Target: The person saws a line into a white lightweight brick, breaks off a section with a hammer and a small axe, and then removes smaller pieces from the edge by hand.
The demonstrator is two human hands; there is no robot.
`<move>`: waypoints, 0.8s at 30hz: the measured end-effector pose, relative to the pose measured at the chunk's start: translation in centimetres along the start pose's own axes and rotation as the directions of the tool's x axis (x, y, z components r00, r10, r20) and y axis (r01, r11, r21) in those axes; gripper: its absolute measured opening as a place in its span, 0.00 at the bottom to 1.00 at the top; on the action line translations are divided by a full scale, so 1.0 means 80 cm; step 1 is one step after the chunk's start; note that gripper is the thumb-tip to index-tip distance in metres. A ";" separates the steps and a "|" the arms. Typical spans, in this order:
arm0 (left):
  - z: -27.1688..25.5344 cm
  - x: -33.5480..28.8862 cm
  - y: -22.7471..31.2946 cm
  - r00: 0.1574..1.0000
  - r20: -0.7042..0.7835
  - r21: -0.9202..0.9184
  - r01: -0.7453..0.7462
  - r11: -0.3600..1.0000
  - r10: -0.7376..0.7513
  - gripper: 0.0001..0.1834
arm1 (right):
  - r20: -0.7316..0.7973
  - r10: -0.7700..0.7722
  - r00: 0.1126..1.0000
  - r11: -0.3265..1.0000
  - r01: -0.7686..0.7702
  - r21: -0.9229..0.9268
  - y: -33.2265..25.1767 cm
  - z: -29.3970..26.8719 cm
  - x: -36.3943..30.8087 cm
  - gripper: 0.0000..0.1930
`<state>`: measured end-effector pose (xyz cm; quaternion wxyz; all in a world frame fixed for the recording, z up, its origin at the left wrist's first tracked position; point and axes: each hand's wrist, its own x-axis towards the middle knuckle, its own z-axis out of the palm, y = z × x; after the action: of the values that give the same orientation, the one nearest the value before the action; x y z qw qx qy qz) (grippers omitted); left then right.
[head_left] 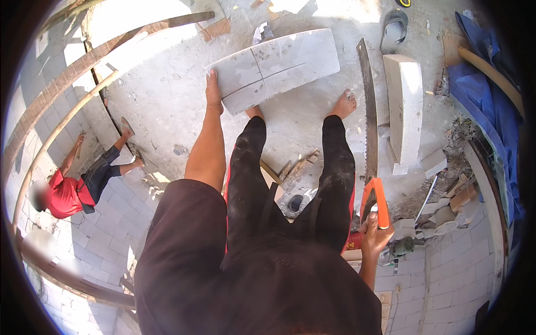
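Observation:
My left hand (214,94) grips the left end of a long, light grey concrete block (296,58). Two dark lines cross on the block's face, one along it and one across it. My right hand (375,239) is wrapped round the orange handle of a hand saw (367,106). The saw's long, stained blade points away from me, its toothed edge facing left. It stands apart from the block, to the right of my right foot (343,105). The fingers of my left hand are partly hidden behind the block's end.
Another grey block (404,109) stands right of the saw, near a sandal (394,30). A blue tarp (480,89) and rubble (446,206) lie at the right. Wood scraps (298,167) lie between my legs. At the left, a person in red (70,192) is beyond curved-looking poles (72,111).

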<state>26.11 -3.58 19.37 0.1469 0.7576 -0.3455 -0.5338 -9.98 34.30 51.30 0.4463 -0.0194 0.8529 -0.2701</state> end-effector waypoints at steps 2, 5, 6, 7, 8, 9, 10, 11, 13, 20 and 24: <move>-0.013 0.036 -0.030 0.993 0.013 -0.115 0.122 0.986 -0.121 0.51 | -0.005 -0.021 1.000 0.999 0.021 0.028 -0.003 0.041 0.003 0.30; -0.030 0.064 -0.066 0.984 0.072 -0.178 0.173 0.969 -0.163 0.54 | -0.053 -0.015 0.998 0.973 0.027 0.228 0.009 0.100 0.002 0.26; -0.028 0.080 -0.075 0.984 0.070 -0.185 0.173 0.967 -0.163 0.54 | -0.052 -0.020 0.998 0.974 0.031 0.224 0.013 0.118 0.011 0.26; -0.028 0.093 -0.085 0.981 0.092 -0.219 0.188 0.957 -0.171 0.55 | -0.060 -0.048 0.997 0.964 0.062 0.259 0.016 0.135 0.014 0.26; -0.030 0.103 -0.095 0.978 0.112 -0.253 0.201 0.946 -0.178 0.55 | -0.067 -0.076 0.995 0.951 0.093 0.294 0.018 0.151 0.020 0.25; -0.035 0.111 -0.104 0.977 0.107 -0.249 0.204 0.947 -0.183 0.55 | -0.072 -0.077 0.994 0.942 0.096 0.322 0.019 0.170 0.033 0.24; -0.033 0.120 -0.102 0.974 0.102 -0.272 0.225 0.936 -0.204 0.55 | -0.068 -0.083 0.994 0.939 0.101 0.328 0.022 0.184 0.048 0.24; -0.031 0.130 -0.103 0.970 0.097 -0.296 0.244 0.924 -0.225 0.54 | -0.050 -0.082 0.995 0.939 0.094 0.330 0.025 0.196 0.064 0.24; -0.028 0.146 -0.120 0.968 0.079 -0.270 0.250 0.930 -0.237 0.51 | -0.025 -0.079 0.997 0.954 0.082 0.288 0.025 0.215 0.091 0.24; -0.014 0.138 -0.141 0.951 0.170 -0.330 0.301 0.894 -0.257 0.50 | -0.025 -0.202 0.979 0.928 0.199 0.313 0.074 0.274 0.213 0.23; 0.004 0.137 -0.151 0.966 0.101 -0.362 0.257 0.896 -0.236 0.48 | -0.022 -0.284 0.958 0.896 0.274 0.349 0.107 0.288 0.249 0.21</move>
<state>32.34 -2.34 4.37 0.2097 0.7387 -0.1432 -0.6244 -2.38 25.94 21.74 0.4119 -0.0661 0.7731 -0.4779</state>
